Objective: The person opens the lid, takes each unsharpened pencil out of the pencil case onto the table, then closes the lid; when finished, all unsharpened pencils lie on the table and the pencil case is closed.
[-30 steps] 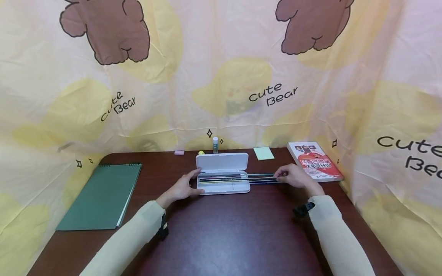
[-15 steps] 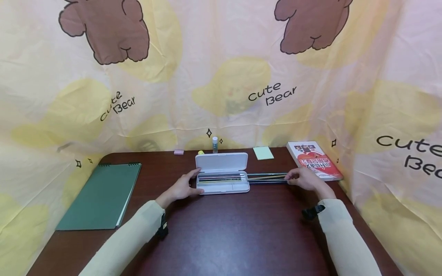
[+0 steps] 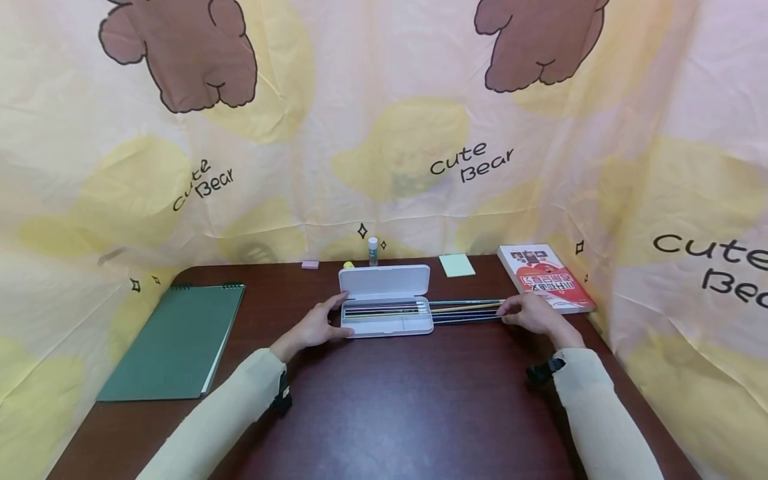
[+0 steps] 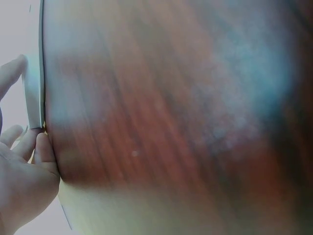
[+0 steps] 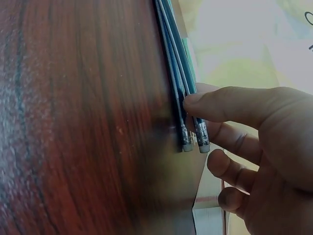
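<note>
Nearby, book (image 3: 546,277) sits beside pencils (image 3: 465,311); notebook (image 3: 177,340) far left.

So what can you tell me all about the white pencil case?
The white pencil case looks like smooth hard plastic, long with rounded corners. It lies open on the dark wooden table, its lid tipped back toward the curtain. Inside, pencils lie lengthwise in the long section, and small compartments run along the near edge. The left hand touches its left end. More pencils lie just off its right end.
</note>
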### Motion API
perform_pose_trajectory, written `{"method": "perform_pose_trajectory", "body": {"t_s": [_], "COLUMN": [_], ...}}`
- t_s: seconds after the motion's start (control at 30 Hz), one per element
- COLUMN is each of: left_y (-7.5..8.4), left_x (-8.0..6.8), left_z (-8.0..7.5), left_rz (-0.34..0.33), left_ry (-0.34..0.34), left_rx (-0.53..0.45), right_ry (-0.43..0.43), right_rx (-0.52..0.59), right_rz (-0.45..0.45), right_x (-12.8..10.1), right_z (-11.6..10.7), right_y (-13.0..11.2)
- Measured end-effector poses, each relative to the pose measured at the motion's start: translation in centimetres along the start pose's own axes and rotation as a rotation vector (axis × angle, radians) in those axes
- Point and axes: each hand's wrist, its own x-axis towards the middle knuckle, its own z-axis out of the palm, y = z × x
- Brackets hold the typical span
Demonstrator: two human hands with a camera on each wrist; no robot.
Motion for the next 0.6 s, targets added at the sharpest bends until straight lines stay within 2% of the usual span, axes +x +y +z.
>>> {"method": "perform_pose_trajectory", "body": {"t_s": [0.47, 0.6], "left_y": [-0.1, -0.2], "left_x": [0.1, 0.1], "left_z": [0.0, 0.1], "left_rz": [0.023, 0.012], "left_ry": [0.004, 0.005], "left_rx": [0.007, 0.010], "right_ry": [0.011, 0.019], "right_rx": [-0.008, 0.014], "right_rz": [-0.030, -0.086], "right_x": [0.5, 0.8], "right_z": [0.4, 0.5], "right_y": [-0.8, -1.6]}}
